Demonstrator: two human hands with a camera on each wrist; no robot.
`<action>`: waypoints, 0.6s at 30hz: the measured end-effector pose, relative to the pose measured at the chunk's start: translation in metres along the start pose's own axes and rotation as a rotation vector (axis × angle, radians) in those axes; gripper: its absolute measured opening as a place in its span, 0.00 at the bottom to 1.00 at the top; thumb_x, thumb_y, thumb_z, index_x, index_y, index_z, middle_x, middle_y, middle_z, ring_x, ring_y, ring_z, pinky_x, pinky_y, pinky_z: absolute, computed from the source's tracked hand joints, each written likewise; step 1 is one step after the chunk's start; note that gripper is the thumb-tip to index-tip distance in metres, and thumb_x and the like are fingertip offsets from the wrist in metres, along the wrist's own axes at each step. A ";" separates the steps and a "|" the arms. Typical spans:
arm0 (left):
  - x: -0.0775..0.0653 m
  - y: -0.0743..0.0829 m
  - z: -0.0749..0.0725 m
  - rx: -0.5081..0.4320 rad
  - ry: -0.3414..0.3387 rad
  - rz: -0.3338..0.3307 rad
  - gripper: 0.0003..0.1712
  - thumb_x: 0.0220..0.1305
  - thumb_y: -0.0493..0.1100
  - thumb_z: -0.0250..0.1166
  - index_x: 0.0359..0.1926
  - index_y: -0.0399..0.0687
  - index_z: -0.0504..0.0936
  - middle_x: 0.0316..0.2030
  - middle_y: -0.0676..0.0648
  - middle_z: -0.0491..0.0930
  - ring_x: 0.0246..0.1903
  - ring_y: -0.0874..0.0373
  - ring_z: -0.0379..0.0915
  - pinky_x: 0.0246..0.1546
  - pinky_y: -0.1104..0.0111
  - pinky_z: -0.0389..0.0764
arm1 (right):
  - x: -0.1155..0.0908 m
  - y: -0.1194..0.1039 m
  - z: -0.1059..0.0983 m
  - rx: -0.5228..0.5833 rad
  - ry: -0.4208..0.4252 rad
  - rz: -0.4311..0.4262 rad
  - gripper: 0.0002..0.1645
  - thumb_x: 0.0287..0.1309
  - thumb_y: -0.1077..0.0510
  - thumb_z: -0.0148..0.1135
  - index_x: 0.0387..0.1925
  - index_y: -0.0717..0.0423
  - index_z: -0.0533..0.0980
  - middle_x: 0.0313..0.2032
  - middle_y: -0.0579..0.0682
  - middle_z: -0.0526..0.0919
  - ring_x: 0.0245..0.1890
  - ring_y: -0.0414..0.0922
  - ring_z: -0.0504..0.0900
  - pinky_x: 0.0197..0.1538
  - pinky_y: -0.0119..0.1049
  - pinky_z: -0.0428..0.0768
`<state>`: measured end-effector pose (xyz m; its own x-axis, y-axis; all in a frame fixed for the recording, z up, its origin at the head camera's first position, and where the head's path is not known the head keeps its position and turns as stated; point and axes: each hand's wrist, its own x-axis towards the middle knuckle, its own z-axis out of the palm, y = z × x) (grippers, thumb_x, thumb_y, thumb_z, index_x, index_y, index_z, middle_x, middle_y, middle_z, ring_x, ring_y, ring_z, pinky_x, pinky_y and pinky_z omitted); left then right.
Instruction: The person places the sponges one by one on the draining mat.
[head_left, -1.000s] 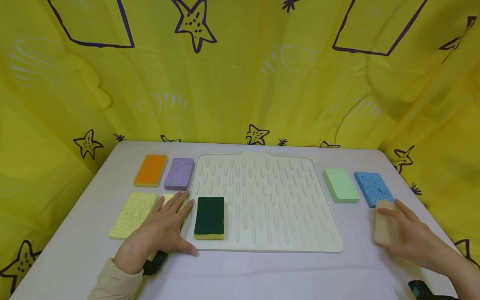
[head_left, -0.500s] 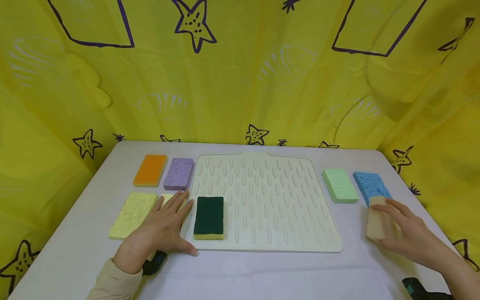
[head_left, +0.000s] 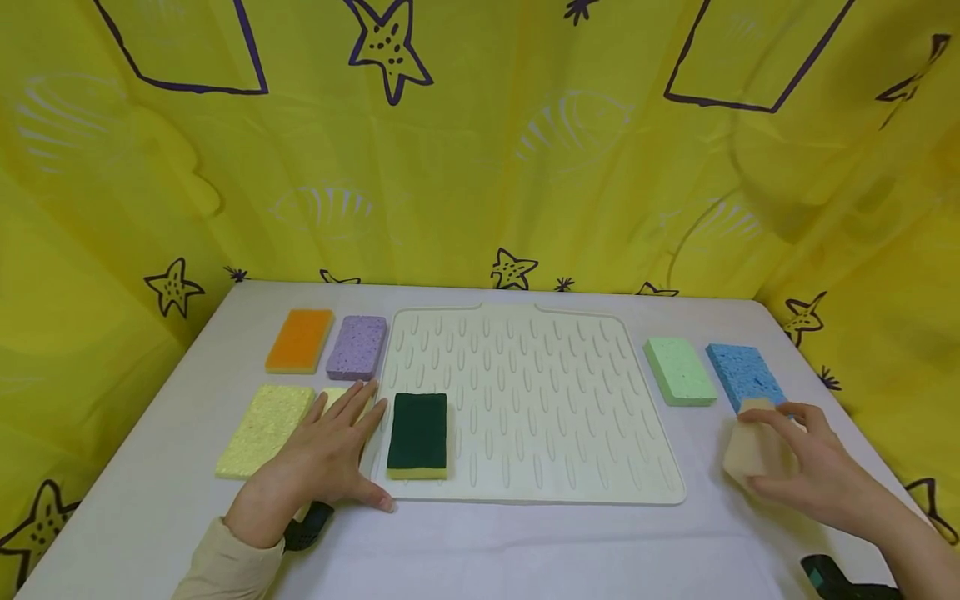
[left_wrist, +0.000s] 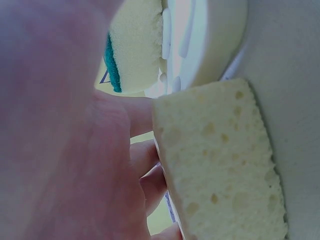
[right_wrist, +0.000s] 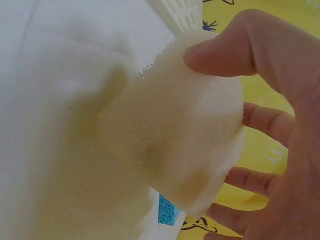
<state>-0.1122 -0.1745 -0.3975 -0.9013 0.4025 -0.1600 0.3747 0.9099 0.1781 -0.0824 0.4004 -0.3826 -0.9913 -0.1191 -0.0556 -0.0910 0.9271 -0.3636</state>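
Observation:
At the right of the head view my right hand [head_left: 817, 467] grips a beige sponge [head_left: 759, 446]. The right wrist view shows the thumb on one side of the beige sponge [right_wrist: 165, 120] and the fingers on the other. Its lower part hangs tilted off the table, over a shadow. My left hand [head_left: 326, 450] lies with spread, straight fingers on a pale yellow sponge [left_wrist: 215, 160], mostly hidden under it in the head view. The fingertips reach the left edge of the white ridged mat [head_left: 555, 400]. A green-topped sponge [head_left: 417, 432] lies on the mat beside that hand.
An orange sponge [head_left: 300, 340], a purple sponge [head_left: 357, 347] and a large yellow sponge [head_left: 266, 429] lie left of the mat. To its right are a mint green sponge [head_left: 680, 372] and a blue sponge [head_left: 745, 372]. A yellow patterned curtain [head_left: 480, 167] hangs behind the table.
My right hand has lifted the beige sponge a little and moved slightly left, and the sponge now tilts and bends in its grip. The left hand stays where it was.

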 end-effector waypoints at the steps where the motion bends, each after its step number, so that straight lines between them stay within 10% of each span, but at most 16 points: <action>1: 0.000 0.000 0.000 0.001 0.000 -0.001 0.77 0.28 0.83 0.70 0.74 0.41 0.62 0.77 0.37 0.50 0.76 0.39 0.45 0.73 0.35 0.43 | 0.000 0.000 0.001 0.002 0.003 -0.004 0.44 0.44 0.52 0.78 0.61 0.53 0.66 0.61 0.78 0.49 0.48 0.72 0.64 0.38 0.64 0.74; 18: -0.001 0.001 -0.001 0.010 -0.010 -0.004 0.76 0.29 0.83 0.70 0.74 0.41 0.61 0.77 0.37 0.50 0.76 0.39 0.45 0.73 0.35 0.44 | 0.005 -0.011 0.004 0.051 0.139 -0.190 0.37 0.44 0.57 0.79 0.57 0.48 0.73 0.69 0.73 0.53 0.58 0.73 0.62 0.41 0.77 0.68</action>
<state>-0.1112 -0.1738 -0.3961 -0.9005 0.3999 -0.1706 0.3733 0.9123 0.1682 -0.0861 0.3884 -0.3824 -0.9606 -0.2368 0.1455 -0.2761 0.8729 -0.4022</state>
